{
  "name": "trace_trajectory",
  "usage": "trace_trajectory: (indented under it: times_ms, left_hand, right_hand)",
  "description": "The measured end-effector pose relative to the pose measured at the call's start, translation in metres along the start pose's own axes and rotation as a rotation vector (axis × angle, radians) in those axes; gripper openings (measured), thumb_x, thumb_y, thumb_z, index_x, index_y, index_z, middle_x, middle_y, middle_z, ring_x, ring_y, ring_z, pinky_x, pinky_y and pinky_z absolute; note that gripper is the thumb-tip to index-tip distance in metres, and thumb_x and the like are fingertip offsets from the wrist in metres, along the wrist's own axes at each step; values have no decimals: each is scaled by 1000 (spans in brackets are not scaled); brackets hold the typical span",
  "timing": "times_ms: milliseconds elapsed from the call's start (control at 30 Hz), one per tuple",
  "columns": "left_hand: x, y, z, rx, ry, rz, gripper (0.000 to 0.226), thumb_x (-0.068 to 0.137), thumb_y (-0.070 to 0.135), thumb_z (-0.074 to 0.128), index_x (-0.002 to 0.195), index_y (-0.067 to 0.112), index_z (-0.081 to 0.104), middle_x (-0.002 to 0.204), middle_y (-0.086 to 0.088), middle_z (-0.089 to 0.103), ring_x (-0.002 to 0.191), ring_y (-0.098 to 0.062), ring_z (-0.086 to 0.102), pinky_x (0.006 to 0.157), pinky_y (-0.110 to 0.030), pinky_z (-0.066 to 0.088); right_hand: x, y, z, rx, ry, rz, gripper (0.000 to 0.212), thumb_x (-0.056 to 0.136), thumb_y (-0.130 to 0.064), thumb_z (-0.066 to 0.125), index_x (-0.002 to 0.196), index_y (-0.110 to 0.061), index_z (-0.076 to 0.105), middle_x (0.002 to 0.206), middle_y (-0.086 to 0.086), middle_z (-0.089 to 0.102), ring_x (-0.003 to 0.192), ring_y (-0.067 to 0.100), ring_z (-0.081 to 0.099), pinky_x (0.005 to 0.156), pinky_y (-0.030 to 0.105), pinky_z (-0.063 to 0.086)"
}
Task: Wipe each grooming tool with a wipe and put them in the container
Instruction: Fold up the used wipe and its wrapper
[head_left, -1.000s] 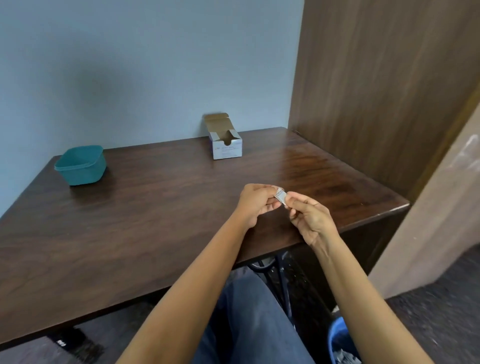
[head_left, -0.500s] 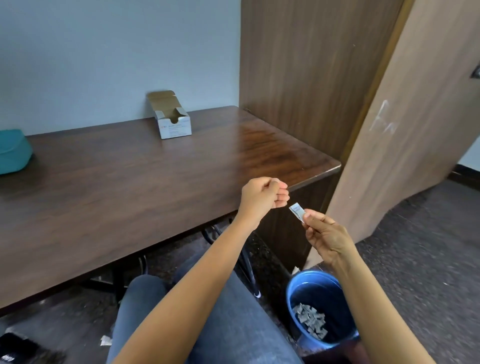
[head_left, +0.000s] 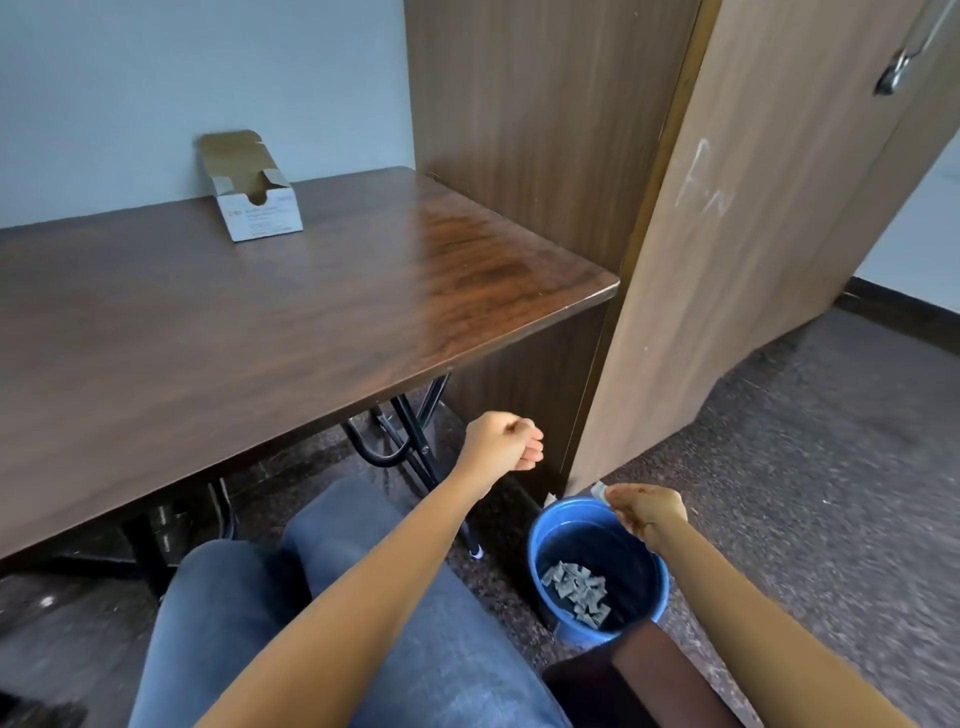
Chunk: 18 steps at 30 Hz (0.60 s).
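The big brown tabletop (head_left: 260, 322) fills the left of the frame. No grooming tool shows on it here, and no container for them. The blue bucket (head_left: 571, 530) sits on the floor at the lower right, beside the person's knees. The right hand (head_left: 647, 512) hangs over the bucket's far rim and pinches a small pale scrap (head_left: 599, 488) in its fingertips. The scrap looks like a torn bit of a wipe packet, so the step now seems to be throwing it away. To do that well, the hand should go more over the middle of the bucket and then let go. The scrap is light and sits right at the rim, so it could fall on the floor. The left hand (head_left: 501, 441), up and to the left, is clenched in a fist. I cannot see anything inside it.

The bucket has a little heap of grey scraps (head_left: 576, 590) at the bottom. The cardboard box (head_left: 258, 205), at the upper left on the tabletop, stands with its flap up. What is in it cannot be seen.
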<state>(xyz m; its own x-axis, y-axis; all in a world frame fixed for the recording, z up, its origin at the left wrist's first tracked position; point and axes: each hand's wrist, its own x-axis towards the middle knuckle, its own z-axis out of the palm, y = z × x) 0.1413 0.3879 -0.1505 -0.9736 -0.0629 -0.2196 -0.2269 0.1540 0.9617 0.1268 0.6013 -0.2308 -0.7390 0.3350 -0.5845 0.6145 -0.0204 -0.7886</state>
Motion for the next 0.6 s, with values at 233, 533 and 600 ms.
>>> trace_trajectory:
  times_ms: [233, 533, 600]
  left_hand:
    - [19, -20, 19, 69, -9, -76, 21, 97, 18, 55, 102, 4, 70, 86, -7, 73, 78, -12, 71, 73, -25, 60]
    - [30, -28, 25, 102, -14, -100, 21, 96, 16, 54, 101, 2, 70, 87, -9, 73, 79, -13, 71, 74, -27, 60]
    - [31, -26, 23, 107, -11, -101, 21, 96, 16, 54, 101, 2, 70, 87, -9, 73, 78, -13, 70, 74, -26, 60]
  right_hand:
    - [54, 27, 0, -553, 152, 65, 24, 65, -34, 77, 76, -12, 75, 73, 5, 72, 69, 20, 71, 70, 28, 60]
    - [78, 42, 10, -600, 181, 149, 33, 79, -42, 60, 85, -10, 62, 75, 5, 70, 73, 20, 72, 77, 27, 57]
    - [93, 48, 11, -516, 192, 165, 37, 65, -29, 69, 94, -5, 67, 75, 10, 71, 62, 26, 66, 65, 30, 57]
